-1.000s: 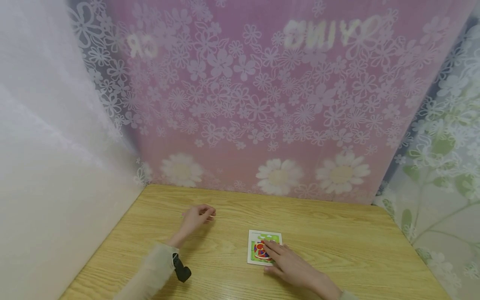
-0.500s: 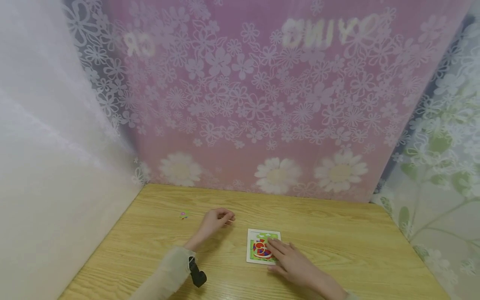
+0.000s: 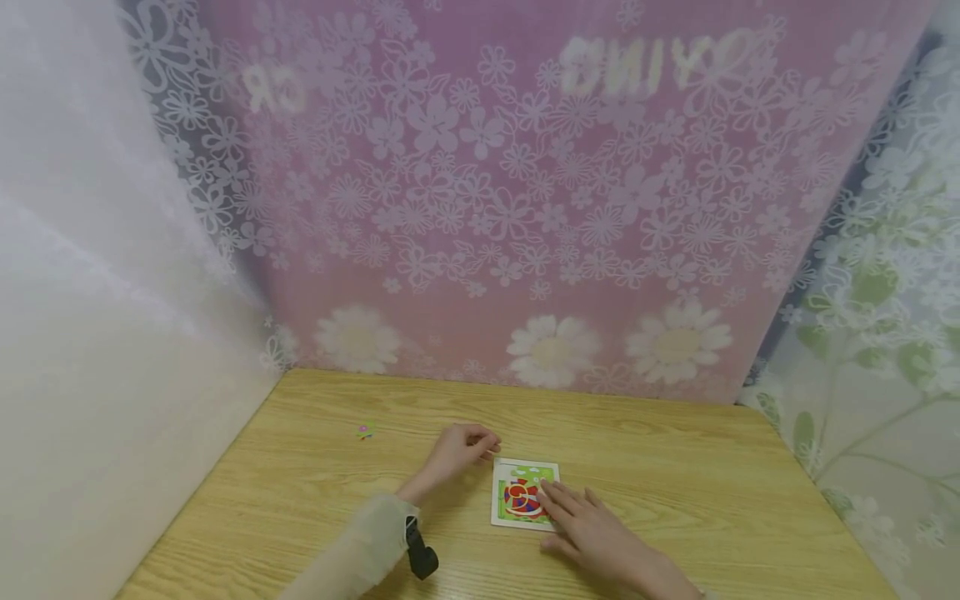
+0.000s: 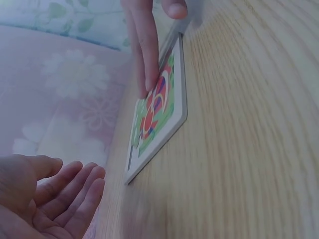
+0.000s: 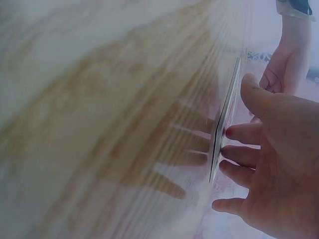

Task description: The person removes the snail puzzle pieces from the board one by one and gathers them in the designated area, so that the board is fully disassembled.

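A thin square puzzle board point(image 3: 517, 515) with a white border lies flat on the table; its picture shows a red and blue figure on green. My right hand point(image 3: 592, 529) rests with straight fingertips on the board's right side, as the left wrist view also shows from the side point(image 4: 164, 112). Just past the board's far left corner is my left hand point(image 3: 459, 450), its fingers loosely bent. Seen from the left wrist, the left palm point(image 4: 55, 199) has nothing visible in it and stays apart from the board. The right wrist view shows mostly the board's edge point(image 5: 218, 129).
Small green, pink and blue pieces point(image 3: 364, 432) lie at the left rear of the wooden table point(image 3: 675, 467). A pink floral curtain point(image 3: 480, 208) hangs behind the table, with pale sheets at both sides.
My left hand has moved right, from beside the small coloured pieces to near the board, uncovering those pieces. My right hand has slid slightly right on the board, which looks nearly still.
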Available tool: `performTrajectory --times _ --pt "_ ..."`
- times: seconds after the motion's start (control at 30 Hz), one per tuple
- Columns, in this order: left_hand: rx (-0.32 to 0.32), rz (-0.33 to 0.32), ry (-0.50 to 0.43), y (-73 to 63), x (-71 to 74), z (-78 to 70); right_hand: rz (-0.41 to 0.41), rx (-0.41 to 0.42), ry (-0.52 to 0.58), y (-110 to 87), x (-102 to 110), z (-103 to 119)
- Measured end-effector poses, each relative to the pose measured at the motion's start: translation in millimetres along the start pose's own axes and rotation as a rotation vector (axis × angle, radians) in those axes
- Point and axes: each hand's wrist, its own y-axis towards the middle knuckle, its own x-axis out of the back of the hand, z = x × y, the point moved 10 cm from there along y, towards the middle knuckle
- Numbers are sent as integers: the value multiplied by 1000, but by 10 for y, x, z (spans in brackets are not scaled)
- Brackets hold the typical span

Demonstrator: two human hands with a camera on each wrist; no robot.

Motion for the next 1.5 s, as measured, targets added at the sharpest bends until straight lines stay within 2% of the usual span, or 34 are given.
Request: performTrajectory --times 0.2,0.53,0.93,1.5 --pt "10 42 28 29 -158 -10 29 -11 -11 -9 -59 -40" --pt "69 66 124 9 -290 11 31 -15 -9 -1 -63 -41" --pt "121 39 165 11 -308 29 24 11 -44 15 2 19" --pt "142 2 106 63 -310 77 3 31 -99 34 15 43"
